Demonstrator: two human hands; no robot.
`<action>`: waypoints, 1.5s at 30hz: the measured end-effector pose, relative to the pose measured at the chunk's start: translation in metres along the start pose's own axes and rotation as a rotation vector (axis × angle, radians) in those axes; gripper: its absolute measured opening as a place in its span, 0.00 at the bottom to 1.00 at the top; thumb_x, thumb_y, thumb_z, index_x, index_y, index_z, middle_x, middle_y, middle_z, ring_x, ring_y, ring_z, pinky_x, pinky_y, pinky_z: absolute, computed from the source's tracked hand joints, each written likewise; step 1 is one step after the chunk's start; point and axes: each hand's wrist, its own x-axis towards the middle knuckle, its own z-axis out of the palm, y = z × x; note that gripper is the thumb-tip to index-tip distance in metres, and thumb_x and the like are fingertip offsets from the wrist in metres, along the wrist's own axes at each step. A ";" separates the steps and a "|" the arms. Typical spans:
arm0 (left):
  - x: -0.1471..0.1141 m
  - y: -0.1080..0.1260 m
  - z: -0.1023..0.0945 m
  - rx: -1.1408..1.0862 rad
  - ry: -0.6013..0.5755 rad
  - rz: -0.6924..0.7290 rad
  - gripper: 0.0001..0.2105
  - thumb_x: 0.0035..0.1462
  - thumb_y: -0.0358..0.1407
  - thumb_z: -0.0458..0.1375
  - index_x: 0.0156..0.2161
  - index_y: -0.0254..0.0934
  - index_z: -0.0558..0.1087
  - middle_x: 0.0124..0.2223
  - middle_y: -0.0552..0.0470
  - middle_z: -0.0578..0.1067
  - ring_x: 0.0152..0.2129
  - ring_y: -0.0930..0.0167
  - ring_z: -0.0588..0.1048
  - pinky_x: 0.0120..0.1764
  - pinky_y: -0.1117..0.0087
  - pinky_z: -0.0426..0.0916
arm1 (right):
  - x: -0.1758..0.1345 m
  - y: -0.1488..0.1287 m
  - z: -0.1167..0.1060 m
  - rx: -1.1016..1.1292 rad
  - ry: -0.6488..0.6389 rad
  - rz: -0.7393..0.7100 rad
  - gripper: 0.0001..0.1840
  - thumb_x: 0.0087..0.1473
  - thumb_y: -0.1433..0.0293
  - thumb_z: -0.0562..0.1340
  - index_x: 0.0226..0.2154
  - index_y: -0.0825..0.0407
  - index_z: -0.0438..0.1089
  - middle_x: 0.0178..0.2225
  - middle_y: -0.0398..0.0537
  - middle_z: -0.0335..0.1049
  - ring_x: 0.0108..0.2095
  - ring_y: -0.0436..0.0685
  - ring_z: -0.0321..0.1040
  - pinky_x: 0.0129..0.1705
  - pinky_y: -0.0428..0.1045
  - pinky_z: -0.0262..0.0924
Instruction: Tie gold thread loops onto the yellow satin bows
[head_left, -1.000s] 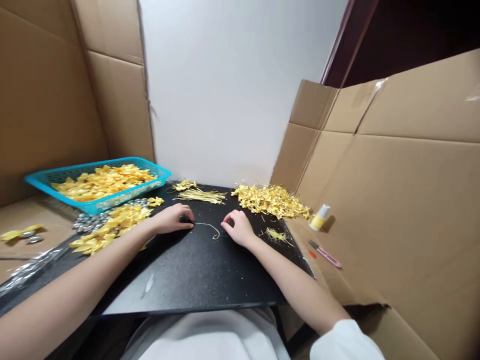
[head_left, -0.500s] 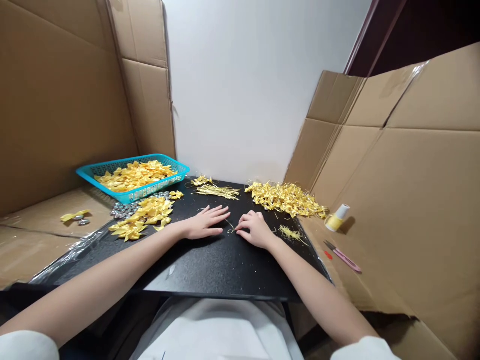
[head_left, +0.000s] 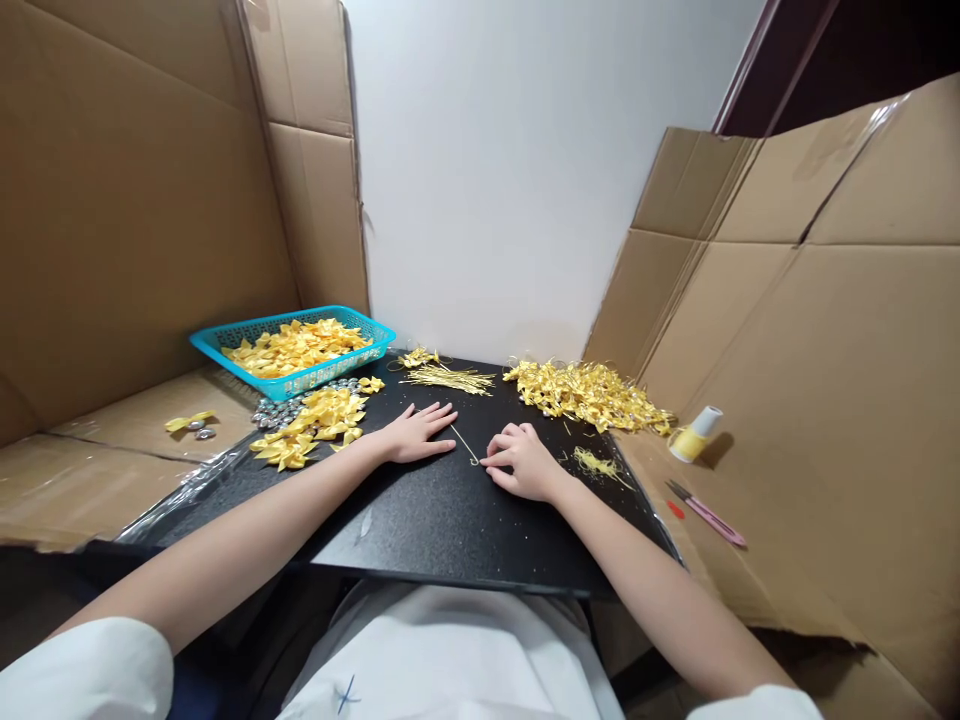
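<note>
A thin gold cord (head_left: 464,443) runs diagonally over the black table between my hands, with a small loop at its near end. My right hand (head_left: 521,463) pinches that looped end between thumb and forefinger. Palm down on the table, my left hand (head_left: 416,434) lies flat with fingers spread; its fingertips are by the cord's far end, and I cannot tell whether they touch it. Beyond the hands is a bundle of gold cords (head_left: 454,379). Yellow ribbon bows (head_left: 326,415) lie left of my left hand, next to silvery round pieces (head_left: 279,412).
A blue basket (head_left: 201,343) of yellow bows stands at the back left. Finished-looking yellow pieces (head_left: 585,390) are heaped at the back right, near cord scraps (head_left: 598,462). A thread spool (head_left: 694,437) and pink-handled snips (head_left: 709,515) rest on cardboard at right. Cardboard walls flank the table.
The cord between my hands was curved and is now pulled straight. My right hand has shifted slightly away from my left. The whole view has swung a little to the left.
</note>
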 end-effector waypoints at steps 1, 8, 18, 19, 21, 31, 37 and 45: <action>-0.001 0.001 -0.001 0.004 0.005 -0.007 0.36 0.59 0.57 0.40 0.67 0.39 0.46 0.69 0.44 0.42 0.66 0.56 0.40 0.60 0.42 0.34 | 0.000 0.000 0.000 0.008 0.002 0.002 0.10 0.55 0.69 0.60 0.36 0.47 0.78 0.37 0.48 0.73 0.42 0.56 0.59 0.46 0.56 0.45; -0.012 0.020 -0.003 0.021 0.008 0.331 0.34 0.60 0.54 0.45 0.67 0.45 0.42 0.69 0.48 0.39 0.66 0.56 0.39 0.60 0.43 0.28 | 0.003 -0.003 -0.002 0.040 0.006 0.045 0.10 0.53 0.70 0.62 0.36 0.49 0.78 0.36 0.49 0.74 0.41 0.56 0.60 0.46 0.56 0.48; -0.005 0.001 -0.007 0.025 -0.012 0.062 0.36 0.57 0.59 0.44 0.66 0.45 0.48 0.69 0.46 0.42 0.65 0.54 0.40 0.59 0.40 0.30 | 0.001 0.003 0.001 0.021 0.075 -0.043 0.07 0.51 0.71 0.63 0.31 0.48 0.79 0.33 0.46 0.73 0.38 0.55 0.61 0.45 0.55 0.49; -0.004 -0.002 -0.007 0.020 -0.013 0.055 0.36 0.57 0.59 0.44 0.66 0.45 0.48 0.69 0.46 0.41 0.65 0.54 0.39 0.59 0.39 0.30 | 0.001 0.003 0.001 0.021 0.077 -0.050 0.07 0.50 0.71 0.64 0.31 0.48 0.79 0.33 0.46 0.73 0.38 0.55 0.61 0.45 0.55 0.49; -0.003 -0.008 -0.006 0.008 -0.017 0.069 0.35 0.58 0.58 0.44 0.66 0.46 0.48 0.69 0.47 0.41 0.66 0.55 0.39 0.59 0.40 0.30 | 0.001 0.003 0.001 0.022 0.080 -0.055 0.07 0.50 0.71 0.64 0.31 0.48 0.79 0.32 0.46 0.73 0.37 0.55 0.61 0.45 0.55 0.49; -0.009 -0.047 -0.032 0.179 0.492 -0.167 0.19 0.55 0.40 0.53 0.50 0.35 0.73 0.52 0.42 0.73 0.49 0.59 0.69 0.52 0.62 0.62 | -0.006 0.031 -0.015 0.087 0.088 0.013 0.07 0.42 0.75 0.65 0.18 0.50 0.74 0.30 0.43 0.73 0.35 0.54 0.62 0.44 0.55 0.51; -0.007 -0.053 -0.027 0.186 0.361 -0.173 0.14 0.52 0.45 0.57 0.39 0.38 0.77 0.42 0.45 0.75 0.40 0.60 0.73 0.40 0.66 0.65 | -0.008 0.041 -0.016 0.110 0.189 0.091 0.08 0.45 0.75 0.63 0.19 0.50 0.73 0.30 0.44 0.73 0.35 0.55 0.63 0.45 0.56 0.53; 0.010 -0.051 -0.018 0.129 0.388 -0.170 0.09 0.53 0.38 0.56 0.26 0.38 0.74 0.34 0.45 0.76 0.34 0.62 0.72 0.36 0.68 0.63 | -0.005 0.039 -0.007 0.116 0.205 0.108 0.06 0.49 0.74 0.62 0.24 0.49 0.74 0.32 0.45 0.72 0.36 0.55 0.64 0.44 0.55 0.55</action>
